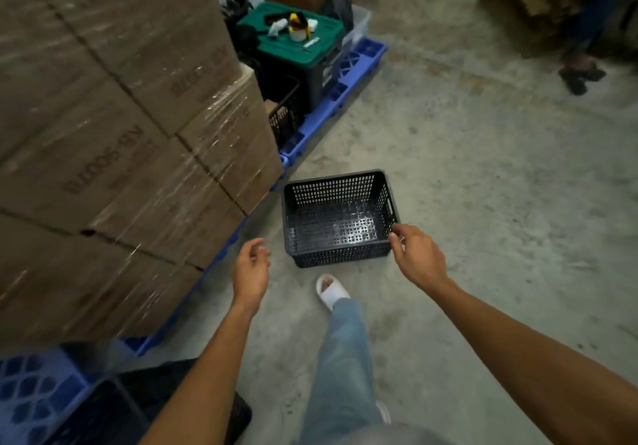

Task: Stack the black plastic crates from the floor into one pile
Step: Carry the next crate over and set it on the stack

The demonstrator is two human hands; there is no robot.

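Note:
A black perforated plastic crate point(340, 218) stands upright and empty on the concrete floor, just ahead of my foot. My right hand point(416, 255) hovers at its near right corner with fingers apart, fingertips at the rim; whether they touch it is unclear. My left hand point(251, 270) is short of the crate's near left corner, fingers loosely curled, holding nothing. Another black crate point(284, 118) sits partly hidden on the pallet behind the cartons. A dark crate-like shape point(103, 413) lies at the bottom left, mostly cut off.
A tall stack of shrink-wrapped cartons point(114, 141) on a blue pallet point(340, 96) fills the left side. A black bin with a green lid point(293, 42) holding small items stands behind it. Another person's legs point(583, 65) are at the far right. Open concrete floor point(500, 182) lies right.

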